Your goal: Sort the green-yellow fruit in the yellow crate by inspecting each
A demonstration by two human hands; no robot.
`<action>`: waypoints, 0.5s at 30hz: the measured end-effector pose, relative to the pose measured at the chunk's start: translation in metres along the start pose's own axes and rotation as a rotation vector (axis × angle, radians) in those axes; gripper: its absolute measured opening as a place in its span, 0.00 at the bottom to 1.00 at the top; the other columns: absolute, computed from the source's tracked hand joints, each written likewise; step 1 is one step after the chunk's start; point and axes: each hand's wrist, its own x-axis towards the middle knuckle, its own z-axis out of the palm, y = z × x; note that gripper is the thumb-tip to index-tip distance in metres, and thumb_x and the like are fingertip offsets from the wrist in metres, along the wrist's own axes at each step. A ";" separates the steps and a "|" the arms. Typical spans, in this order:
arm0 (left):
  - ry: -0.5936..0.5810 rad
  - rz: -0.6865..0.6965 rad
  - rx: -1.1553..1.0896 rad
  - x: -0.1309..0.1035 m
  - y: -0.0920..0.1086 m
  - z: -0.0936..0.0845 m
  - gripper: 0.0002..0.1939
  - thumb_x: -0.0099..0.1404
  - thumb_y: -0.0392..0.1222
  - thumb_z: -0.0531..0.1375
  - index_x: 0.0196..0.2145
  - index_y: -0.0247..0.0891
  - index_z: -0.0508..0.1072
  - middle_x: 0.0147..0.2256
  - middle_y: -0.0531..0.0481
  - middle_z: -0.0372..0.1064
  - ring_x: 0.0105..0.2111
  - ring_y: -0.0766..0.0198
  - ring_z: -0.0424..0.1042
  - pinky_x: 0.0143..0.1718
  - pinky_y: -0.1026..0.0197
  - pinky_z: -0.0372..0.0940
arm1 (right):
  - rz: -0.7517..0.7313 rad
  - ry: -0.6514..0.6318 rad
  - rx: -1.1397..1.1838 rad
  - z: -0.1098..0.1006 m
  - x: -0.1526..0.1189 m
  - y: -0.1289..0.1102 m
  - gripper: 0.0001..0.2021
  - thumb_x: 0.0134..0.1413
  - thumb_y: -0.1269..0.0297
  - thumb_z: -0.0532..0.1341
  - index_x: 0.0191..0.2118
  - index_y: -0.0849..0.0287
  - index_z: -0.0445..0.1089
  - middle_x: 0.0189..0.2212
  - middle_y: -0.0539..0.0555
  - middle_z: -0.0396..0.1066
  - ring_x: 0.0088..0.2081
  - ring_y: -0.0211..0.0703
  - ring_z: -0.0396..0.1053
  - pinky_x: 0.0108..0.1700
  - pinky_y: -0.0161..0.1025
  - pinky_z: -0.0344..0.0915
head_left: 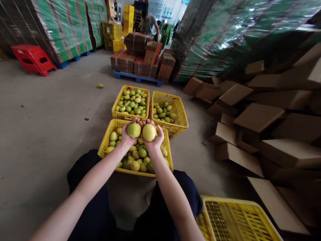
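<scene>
Side by side over the nearest yellow crate (101,147), both my hands are held palm up. A greenish-yellow lemon (133,130) rests in my left hand (126,136), its fingers curled under and around it. My right hand (158,139) cups a paler yellow lemon (148,132) in the same way. Below them, the crate between my knees is full of green and yellow lemons (135,165). Beyond it stand another full crate of lemons (131,100) and, to its right, a partly filled crate (179,107).
At lower right stands a yellow crate (240,217). Open cardboard boxes (259,117) pile up along the right. A red stool (33,58) is at left, and a single lemon (100,86) lies on the floor. Flattened cartons on a blue pallet (137,77) stand ahead, a person (149,25) behind them.
</scene>
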 end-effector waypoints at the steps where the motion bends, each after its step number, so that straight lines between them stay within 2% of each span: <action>1: 0.006 -0.010 -0.014 0.000 0.000 -0.001 0.19 0.67 0.33 0.51 0.49 0.41 0.77 0.31 0.50 0.78 0.29 0.66 0.77 0.36 0.66 0.74 | -0.007 -0.002 -0.006 -0.001 0.001 0.001 0.11 0.47 0.58 0.60 0.33 0.57 0.75 0.35 0.53 0.81 0.42 0.47 0.78 0.57 0.48 0.71; 5: 0.045 -0.068 -0.096 0.000 0.003 -0.007 0.20 0.68 0.35 0.49 0.50 0.38 0.75 0.30 0.48 0.77 0.30 0.63 0.78 0.37 0.63 0.74 | 0.023 0.054 -0.074 -0.012 0.008 0.006 0.10 0.46 0.60 0.59 0.34 0.56 0.74 0.33 0.52 0.80 0.39 0.48 0.77 0.53 0.50 0.73; 8: 0.102 -0.053 -0.102 0.000 0.014 -0.011 0.19 0.67 0.37 0.49 0.49 0.35 0.75 0.29 0.47 0.77 0.32 0.60 0.79 0.40 0.58 0.75 | 0.179 0.233 -0.136 -0.030 0.010 0.016 0.08 0.48 0.61 0.58 0.34 0.55 0.72 0.29 0.51 0.77 0.36 0.48 0.76 0.45 0.50 0.77; 11: 0.173 0.008 -0.056 -0.001 0.032 -0.011 0.17 0.68 0.40 0.49 0.46 0.36 0.75 0.30 0.47 0.76 0.33 0.58 0.79 0.40 0.54 0.76 | 0.362 0.419 -0.196 -0.052 0.006 0.031 0.04 0.54 0.61 0.60 0.31 0.54 0.67 0.26 0.50 0.72 0.32 0.45 0.73 0.37 0.46 0.76; 15: 0.268 0.051 0.033 -0.003 0.053 -0.010 0.12 0.68 0.41 0.51 0.41 0.37 0.73 0.32 0.46 0.76 0.34 0.55 0.79 0.36 0.52 0.77 | 0.477 0.492 -0.275 -0.077 -0.005 0.046 0.10 0.55 0.63 0.64 0.29 0.54 0.61 0.25 0.48 0.66 0.29 0.44 0.70 0.30 0.44 0.73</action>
